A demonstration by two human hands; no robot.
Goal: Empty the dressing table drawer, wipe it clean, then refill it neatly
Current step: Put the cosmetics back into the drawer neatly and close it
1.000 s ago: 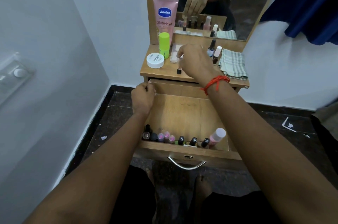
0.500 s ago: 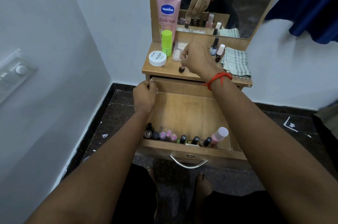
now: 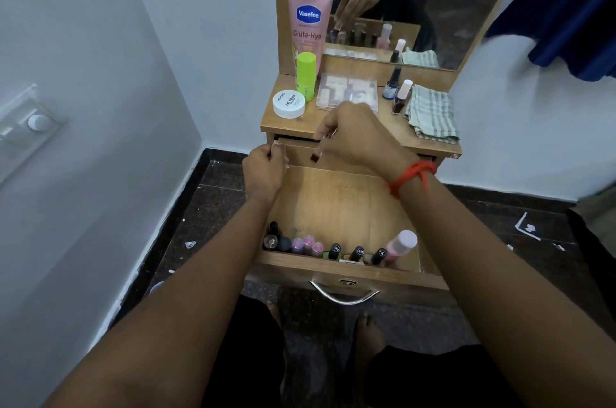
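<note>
On my feed the mirror [image 3: 433, 7] rises at the back of the table [image 3: 268, 122], and the drawer [image 3: 343, 204] beneath is pulled far out toward the person. The left hand [image 3: 263, 171] grips the drawer's left wall near its back corner, fingers curled over the edge. The right hand [image 3: 356, 137], a red thread [image 3: 410, 176] at its wrist, hangs over the drawer's back end and pinches a small dark-red bottle [image 3: 316, 154] by its top; the bottle hangs clear of the wood.

On the table I see:
- a pink tube [image 3: 308, 24] standing against the mirror frame
- a striped cloth [image 3: 430, 112] at the right
- a clear packet [image 3: 346, 92] in the middle
- a white jar [image 3: 288, 103] and a green stick [image 3: 306, 76] at the left

A row [image 3: 335, 251] of small bottles lines the drawer's front wall.
</note>
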